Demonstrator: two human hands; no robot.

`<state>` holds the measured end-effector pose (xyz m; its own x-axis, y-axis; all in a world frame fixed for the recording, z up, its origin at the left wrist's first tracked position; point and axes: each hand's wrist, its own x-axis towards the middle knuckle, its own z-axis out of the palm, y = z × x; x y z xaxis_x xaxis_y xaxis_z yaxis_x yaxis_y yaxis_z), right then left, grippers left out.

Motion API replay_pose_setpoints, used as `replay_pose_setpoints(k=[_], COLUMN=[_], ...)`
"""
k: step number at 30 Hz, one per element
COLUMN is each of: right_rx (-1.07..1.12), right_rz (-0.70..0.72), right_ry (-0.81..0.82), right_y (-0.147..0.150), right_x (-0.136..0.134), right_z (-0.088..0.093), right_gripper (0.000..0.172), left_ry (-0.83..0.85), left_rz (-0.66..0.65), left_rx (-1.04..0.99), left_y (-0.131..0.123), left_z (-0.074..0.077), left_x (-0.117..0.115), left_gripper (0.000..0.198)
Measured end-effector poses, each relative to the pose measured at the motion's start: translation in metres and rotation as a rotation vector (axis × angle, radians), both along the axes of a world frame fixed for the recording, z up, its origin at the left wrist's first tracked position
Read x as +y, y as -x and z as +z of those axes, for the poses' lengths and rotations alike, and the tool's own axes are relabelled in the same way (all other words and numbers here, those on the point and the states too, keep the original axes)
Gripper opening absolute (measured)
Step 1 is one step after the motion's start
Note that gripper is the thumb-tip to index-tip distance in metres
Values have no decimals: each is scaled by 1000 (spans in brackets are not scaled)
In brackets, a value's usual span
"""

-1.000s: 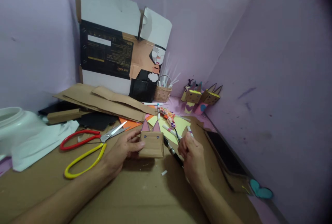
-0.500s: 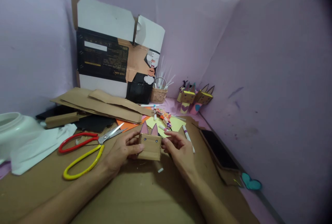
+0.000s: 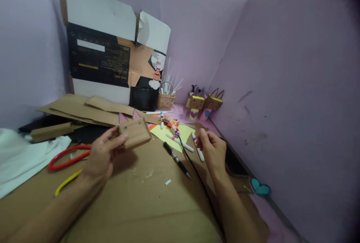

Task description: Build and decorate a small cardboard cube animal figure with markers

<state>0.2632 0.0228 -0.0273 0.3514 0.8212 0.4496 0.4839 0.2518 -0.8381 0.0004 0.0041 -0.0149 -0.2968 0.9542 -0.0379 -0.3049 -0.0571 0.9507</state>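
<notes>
The left hand (image 3: 102, 156) pinches a cardboard box head (image 3: 137, 134) by its left end, thumb on the front face. The head, with two pinkish-purple pointed ears and a pair of small dark-ringed eyes, is held tilted above the desk (image 3: 268, 216), just left of the yellow paper sheet (image 3: 187, 132). The right hand (image 3: 212, 151) is to the right of the yellow paper sheet, fingers curled in; whether it grips anything cannot be told. A white marker with a purple band (image 3: 200, 153) lies near its fingertips, at the right edge of the yellow paper sheet.

A pink-banded white marker (image 3: 184, 144) lies across the yellow paper sheet, beside a flower-patterned corded tool shaped like a glue gun (image 3: 171, 123). Its black cord (image 3: 201, 181) runs nearward from the yellow paper sheet. On the near side of that sheet are a black pointed pen-like tool (image 3: 177, 160) and a small white scrap (image 3: 168, 182). Well left of the yellow paper sheet are the scissors (image 3: 54, 161), red and yellow handles showing, blades hidden. Beyond the yellow paper sheet stand a woven basket (image 3: 165, 102) and, to its right, cardboard figures with pointed ears (image 3: 197, 102).
</notes>
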Motion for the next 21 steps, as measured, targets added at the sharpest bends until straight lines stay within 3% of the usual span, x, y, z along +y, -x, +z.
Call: replay_pose_setpoints(k=[6, 12, 17, 21], right_rx=[-73, -175, -386, -595], right_rz=[20, 68, 121, 132], right_ry=[130, 214, 313, 418], right_y=[-13, -9, 4, 27], right_x=[11, 19, 47, 81], right_z=[-11, -13, 12, 29], right_gripper=[42, 37, 22, 15], left_ry=[245, 330, 190, 85], left_rz=[-187, -298, -385, -353], left_rx=[39, 162, 229, 397], left_y=[-7, -16, -13, -9], left_z=[-6, -17, -22, -27], left_x=[-2, -7, -4, -3], left_gripper=[53, 51, 47, 37])
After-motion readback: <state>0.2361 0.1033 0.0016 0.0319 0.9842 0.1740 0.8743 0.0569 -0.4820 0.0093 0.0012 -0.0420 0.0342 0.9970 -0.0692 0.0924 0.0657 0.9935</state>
